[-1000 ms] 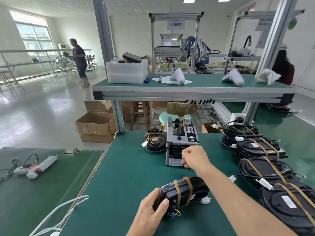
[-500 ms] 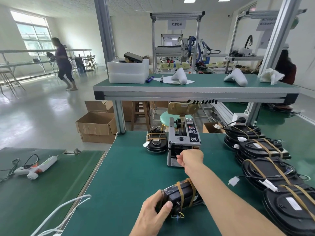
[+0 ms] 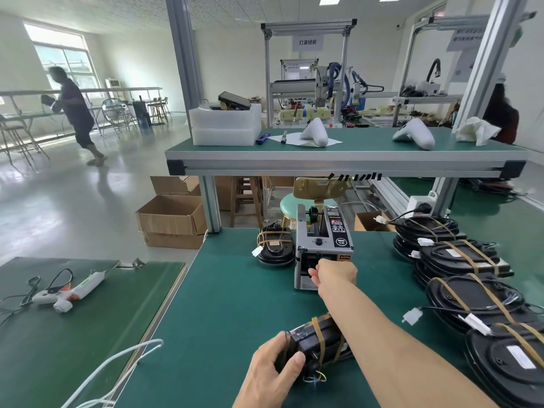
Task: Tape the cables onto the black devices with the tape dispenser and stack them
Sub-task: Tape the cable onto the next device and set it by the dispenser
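My left hand (image 3: 270, 375) grips the near end of a black device (image 3: 316, 344) lying on the green mat, with tan tape bands round it and thin wires at its near end. My right hand (image 3: 334, 275) reaches forward over the device to the front slot of the grey tape dispenser (image 3: 322, 245); its fingers are curled at the slot, and whether they pinch tape cannot be told. Taped black devices (image 3: 471, 293) with white connectors are stacked along the right side. One more taped device (image 3: 275, 245) sits left of the dispenser.
A shelf (image 3: 338, 160) spans above the bench on aluminium posts. On the left table lie a white glue gun (image 3: 67, 293) and cables. White cables (image 3: 117, 369) hang at the bench's left edge. A person (image 3: 75, 113) walks in the far room. Cardboard boxes (image 3: 170, 222) stand on the floor.
My right hand has moved forward from above the device to the dispenser's front slot. My left hand keeps its grip on the device. The person in the background has walked left.
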The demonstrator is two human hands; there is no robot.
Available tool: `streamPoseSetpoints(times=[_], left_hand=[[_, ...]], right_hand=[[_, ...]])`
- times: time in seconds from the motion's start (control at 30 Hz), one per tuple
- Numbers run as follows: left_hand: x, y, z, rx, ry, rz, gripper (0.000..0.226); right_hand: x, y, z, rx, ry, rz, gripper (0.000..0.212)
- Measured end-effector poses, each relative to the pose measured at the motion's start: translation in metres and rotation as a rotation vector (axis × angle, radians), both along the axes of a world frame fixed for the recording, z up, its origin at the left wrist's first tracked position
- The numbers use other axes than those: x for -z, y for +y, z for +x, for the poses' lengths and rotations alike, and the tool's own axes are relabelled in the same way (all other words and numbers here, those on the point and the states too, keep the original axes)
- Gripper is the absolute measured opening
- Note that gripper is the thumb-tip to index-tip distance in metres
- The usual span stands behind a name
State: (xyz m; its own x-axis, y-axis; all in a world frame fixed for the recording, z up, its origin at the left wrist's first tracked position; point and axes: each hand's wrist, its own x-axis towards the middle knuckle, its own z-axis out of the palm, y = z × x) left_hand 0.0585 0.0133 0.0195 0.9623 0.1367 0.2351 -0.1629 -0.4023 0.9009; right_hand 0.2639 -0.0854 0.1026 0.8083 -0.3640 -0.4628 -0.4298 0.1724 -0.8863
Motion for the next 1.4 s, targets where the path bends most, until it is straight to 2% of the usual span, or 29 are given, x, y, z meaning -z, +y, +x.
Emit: streamPoseSetpoints(times=[0.2,0.47,0.6,0.67,0.77,0.83,0.9,1.03,1.4], left_hand=[[0.0,0.0,0.001,-0.007,0.008,-0.031,0.043],[0.001,0.001,0.001,-0.018,-0.014,-0.016,0.071],[-0.001,-0.001,-0.001,-0.023,-0.012,-0.035,0.054],[-0.002,-0.001,-0.002,-0.019,-0.013,-0.03,0.047],[-0.003,-0.001,-0.003,-0.015,-0.032,-0.027,0.048],[-0.002,-0.001,-0.004,-0.016,-0.04,-0.017,0.054],[-0.002,-0.002,-0.004,-0.01,-0.039,-0.007,0.068],[-0.004,-0.002,-0.004,0.013,-0.021,-0.007,0.074],[-0.007,-0.003,-0.008,0.008,-0.039,-0.01,0.084]], right_hand=[[0.009,0.005,0.007,0.009,0.013,-0.082,0.014],[0.007,0.0,0.004,-0.038,0.025,-0.107,0.018],[-0.013,-0.007,-0.017,-0.28,0.017,-0.101,0.007],[-0.025,-0.016,-0.034,-0.449,-0.074,-0.189,0.007],[-0.036,-0.042,-0.072,-0.643,-0.401,-0.433,0.018],[-0.034,-0.062,-0.105,-0.747,-0.562,-0.537,0.012],[-0.022,-0.076,-0.133,-0.837,-0.618,-0.558,0.008],[0.0,-0.084,-0.157,-0.868,-0.576,-0.552,0.022],[0.001,-0.078,-0.159,-0.867,-0.557,-0.575,0.017]])
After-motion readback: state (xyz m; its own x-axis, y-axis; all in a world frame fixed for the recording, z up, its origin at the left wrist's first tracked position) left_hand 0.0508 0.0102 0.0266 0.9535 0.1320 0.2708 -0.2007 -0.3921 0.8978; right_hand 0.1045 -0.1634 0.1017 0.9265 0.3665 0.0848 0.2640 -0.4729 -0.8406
